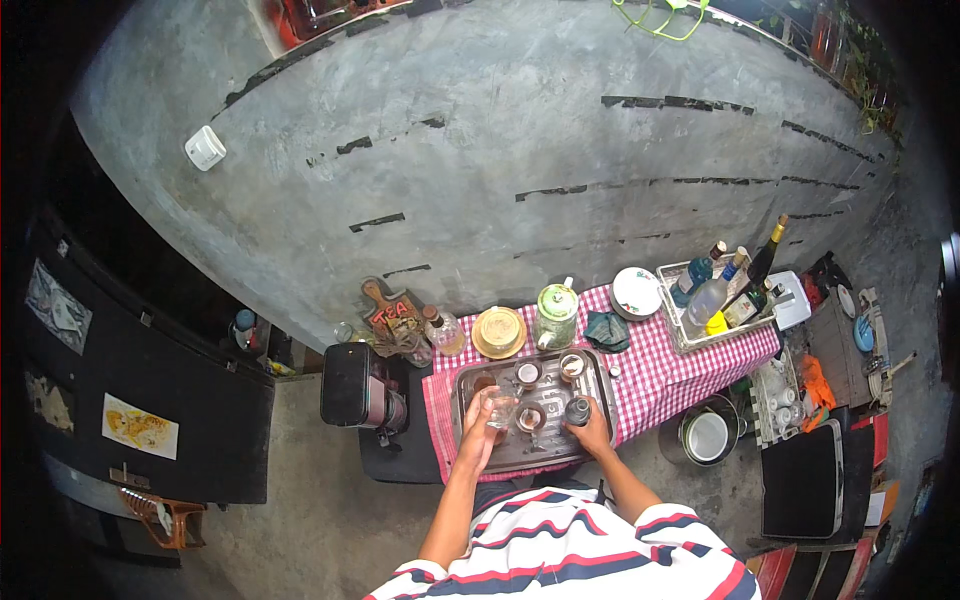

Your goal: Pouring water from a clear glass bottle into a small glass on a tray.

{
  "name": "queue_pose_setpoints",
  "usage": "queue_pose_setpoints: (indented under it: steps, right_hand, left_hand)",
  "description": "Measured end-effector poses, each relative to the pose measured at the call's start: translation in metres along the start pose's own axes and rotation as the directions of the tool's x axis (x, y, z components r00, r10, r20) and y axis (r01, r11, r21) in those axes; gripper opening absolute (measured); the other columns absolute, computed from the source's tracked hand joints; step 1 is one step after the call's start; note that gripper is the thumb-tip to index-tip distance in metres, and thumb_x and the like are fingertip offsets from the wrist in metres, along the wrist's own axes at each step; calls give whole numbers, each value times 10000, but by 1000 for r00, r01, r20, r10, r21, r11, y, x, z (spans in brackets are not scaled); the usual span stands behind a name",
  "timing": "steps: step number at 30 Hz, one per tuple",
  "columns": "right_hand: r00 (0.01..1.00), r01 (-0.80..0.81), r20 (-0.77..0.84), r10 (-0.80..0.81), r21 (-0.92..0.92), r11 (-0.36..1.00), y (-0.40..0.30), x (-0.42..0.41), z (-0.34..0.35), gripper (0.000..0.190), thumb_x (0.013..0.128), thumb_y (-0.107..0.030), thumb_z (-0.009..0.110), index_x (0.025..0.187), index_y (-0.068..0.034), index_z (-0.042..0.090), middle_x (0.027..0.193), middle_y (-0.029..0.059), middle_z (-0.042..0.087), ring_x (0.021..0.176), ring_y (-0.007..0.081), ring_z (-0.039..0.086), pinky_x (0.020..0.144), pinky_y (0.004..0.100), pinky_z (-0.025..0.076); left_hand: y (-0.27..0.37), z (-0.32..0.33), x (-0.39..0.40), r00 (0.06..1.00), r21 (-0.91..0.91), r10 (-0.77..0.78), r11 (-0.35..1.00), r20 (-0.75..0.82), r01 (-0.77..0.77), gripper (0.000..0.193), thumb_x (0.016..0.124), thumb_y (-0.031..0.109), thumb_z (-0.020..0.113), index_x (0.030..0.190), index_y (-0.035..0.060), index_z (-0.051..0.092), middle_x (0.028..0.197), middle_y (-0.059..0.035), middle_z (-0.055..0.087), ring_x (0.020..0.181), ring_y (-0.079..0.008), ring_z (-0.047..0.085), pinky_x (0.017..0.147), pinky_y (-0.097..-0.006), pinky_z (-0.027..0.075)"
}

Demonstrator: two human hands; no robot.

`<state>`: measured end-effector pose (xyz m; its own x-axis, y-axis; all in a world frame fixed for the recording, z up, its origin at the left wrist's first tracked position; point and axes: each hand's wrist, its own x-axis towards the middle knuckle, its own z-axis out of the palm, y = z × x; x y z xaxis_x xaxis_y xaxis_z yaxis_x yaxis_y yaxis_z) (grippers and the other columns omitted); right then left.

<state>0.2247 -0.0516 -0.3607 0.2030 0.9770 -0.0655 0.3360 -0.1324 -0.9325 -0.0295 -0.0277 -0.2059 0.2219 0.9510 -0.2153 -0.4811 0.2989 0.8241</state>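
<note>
My left hand point(474, 435) is closed around a clear drinking glass point(500, 412), held over the left side of a dark metal tray point(551, 455). My right hand point(592, 427) grips a small dark glass or cup point(577, 410) at the tray's right side; its exact kind is hard to tell. Between the hands stands a glass point(530, 417) with something brown in it. Farther back on the tray are two more glasses, one at the middle point(528, 371) and one at the right point(571, 364). Brown glasses partly show behind and below my left hand.
Behind the tray on the checked cloth point(660, 367) stand a green teapot point(556, 313), a yellow lidded bowl point(499, 332), a dark green cloth point(607, 331) and white bowls point(637, 293). A basket point(679, 341) holds bottles at the right. A black coffee machine point(346, 385) stands left; a bucket point(707, 436) is right, below.
</note>
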Motion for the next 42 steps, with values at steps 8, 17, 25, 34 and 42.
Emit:
queue_pose_setpoints:
  steps: [8,17,25,34,42]
  right_hand:
    - [1000,-30,-8,29,-47,998,-5,2,3,725,659,-127,873,1270,-61,487,1112,150,667,1084,301,644,933,395,485]
    - [998,30,-54,-28,42,999,19,2,14,709,681,-113,863,1272,-42,476,1158,148,639,1105,261,620,958,372,467]
    - [999,38,15,-37,-12,999,-12,11,3,736,688,-150,861,1296,-20,468,1178,194,633,1138,311,611,964,396,463]
    - [958,268,-153,-243,178,947,-135,24,-34,610,697,-191,856,1199,-23,553,1045,109,674,989,198,642,901,351,486]
    - [851,514,-197,-487,112,851,-246,36,-84,586,647,-173,866,1122,-18,560,1018,87,619,929,193,613,867,336,480]
  left_hand:
    - [9,1,1,1000,3,0,1000,-17,0,459,972,354,623,1334,117,468,1203,-109,649,1062,-136,610,796,-247,479]
    - [8,4,5,1000,18,-19,1000,17,19,515,930,275,693,1340,87,445,1271,-121,623,1147,-164,566,934,-302,451]
    - [18,8,5,998,-15,22,1000,51,-21,531,909,206,717,1343,77,439,1296,-133,612,1177,-174,550,992,-312,415]
    - [56,35,3,985,10,136,990,104,-138,568,876,182,739,1336,51,432,1292,-147,607,1239,-213,541,1051,-362,404]
    - [116,86,4,926,95,317,935,206,-341,685,815,197,796,1354,33,406,1243,-153,622,1190,-221,578,1043,-368,438]
